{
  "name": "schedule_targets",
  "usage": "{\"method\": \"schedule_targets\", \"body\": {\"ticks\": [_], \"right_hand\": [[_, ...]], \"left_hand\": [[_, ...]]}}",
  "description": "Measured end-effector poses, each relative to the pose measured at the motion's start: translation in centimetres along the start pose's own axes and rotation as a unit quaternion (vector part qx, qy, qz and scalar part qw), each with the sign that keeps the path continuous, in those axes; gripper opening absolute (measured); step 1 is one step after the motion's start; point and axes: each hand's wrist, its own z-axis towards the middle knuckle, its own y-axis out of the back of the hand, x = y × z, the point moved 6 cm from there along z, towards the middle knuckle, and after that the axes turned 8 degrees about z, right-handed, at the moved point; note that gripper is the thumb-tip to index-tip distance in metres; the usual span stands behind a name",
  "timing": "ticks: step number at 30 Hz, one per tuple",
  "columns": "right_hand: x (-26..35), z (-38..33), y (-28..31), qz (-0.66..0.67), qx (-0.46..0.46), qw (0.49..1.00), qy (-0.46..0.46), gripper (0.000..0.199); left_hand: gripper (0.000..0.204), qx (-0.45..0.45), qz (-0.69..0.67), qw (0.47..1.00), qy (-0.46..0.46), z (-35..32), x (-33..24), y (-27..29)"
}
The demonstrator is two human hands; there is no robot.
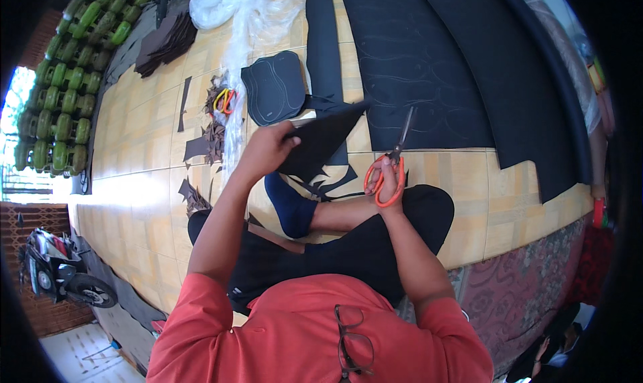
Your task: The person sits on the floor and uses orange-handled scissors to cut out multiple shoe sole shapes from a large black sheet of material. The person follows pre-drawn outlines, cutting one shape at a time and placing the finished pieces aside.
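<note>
A triangular piece of black sheet material [320, 142] is held up above the tiled floor [144, 135], in front of the person's crossed legs. The left hand [268, 148] pinches its left edge firmly. The right hand [385, 182] grips orange-handled scissors [392, 165], fingers through the loops, blades closed and pointing up, just right of the piece. Behind lies a large black sheet [429, 54] with traced outlines. A stack of cut shoe-sole shapes [274, 87] rests near some clear plastic wrap [251, 14].
</note>
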Motion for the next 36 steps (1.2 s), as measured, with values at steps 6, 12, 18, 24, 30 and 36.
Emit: {"method": "schedule_targets", "body": {"ticks": [6, 12, 18, 24, 30, 36], "right_hand": [[0.4, -2.1, -2.0, -0.108, 0.053, 0.993, -0.013, 0.039], [-0.4, -5.4, -4.5, -0.292, 0.122, 0.949, -0.008, 0.031], [-0.1, -8.3, -7.7, -0.295, 0.167, 0.935, 0.102, 0.027], [1.1, -8.9, -10.6, -0.285, 0.160, 0.938, 0.114, 0.035], [2.3, -8.4, -11.8, -0.298, 0.184, 0.917, 0.193, 0.045], [1.9, -8.7, -11.4, -0.247, 0.210, 0.936, 0.135, 0.046]], "left_hand": [[0.039, -0.233, -0.535, 0.801, 0.134, -8.8, 2.6, 2.4], [0.040, -0.208, -0.643, 0.721, 0.153, -12.2, 1.6, 0.5], [0.041, -0.237, -0.699, 0.653, 0.171, -14.0, -0.1, -0.7], [0.040, -0.251, -0.708, 0.637, 0.170, -14.8, -1.3, -1.0], [0.039, -0.246, -0.705, 0.640, 0.181, -15.1, -1.6, -1.0], [0.038, -0.249, -0.709, 0.635, 0.179, -15.3, -1.0, -0.6]]}}
